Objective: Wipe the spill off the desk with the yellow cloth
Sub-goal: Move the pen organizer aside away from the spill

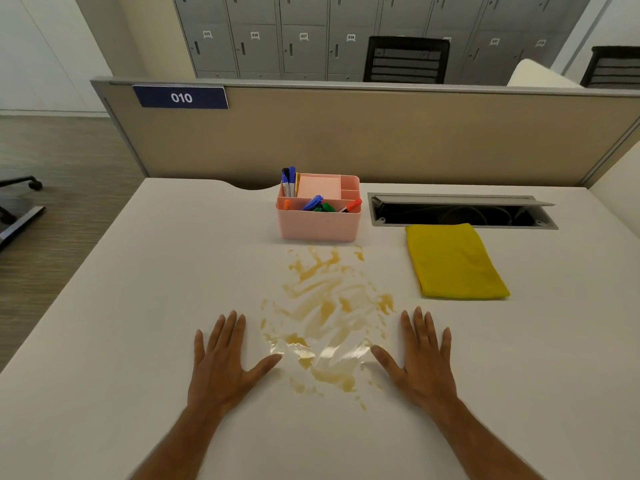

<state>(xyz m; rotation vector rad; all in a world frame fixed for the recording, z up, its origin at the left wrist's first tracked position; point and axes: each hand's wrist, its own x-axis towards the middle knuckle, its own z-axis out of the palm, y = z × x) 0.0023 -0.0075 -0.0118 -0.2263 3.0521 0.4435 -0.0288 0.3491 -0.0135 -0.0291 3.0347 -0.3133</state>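
Observation:
A brownish-yellow spill [329, 317] is smeared over the middle of the white desk [121, 306], reaching from just in front of the pink organizer down to between my hands. The yellow cloth [453, 261] lies folded flat to the right of the spill, apart from it. My left hand [225, 362] rests palm down on the desk at the spill's left edge, fingers spread. My right hand [420, 362] lies flat on the spill's right side, below the cloth. Neither hand holds anything.
A pink desk organizer [318, 221] with markers and sticky notes stands right behind the spill. An open cable hatch [460, 211] sits behind the cloth. A beige partition [381, 133] closes the desk's far edge. An office chair base [20, 202] is on the floor at left.

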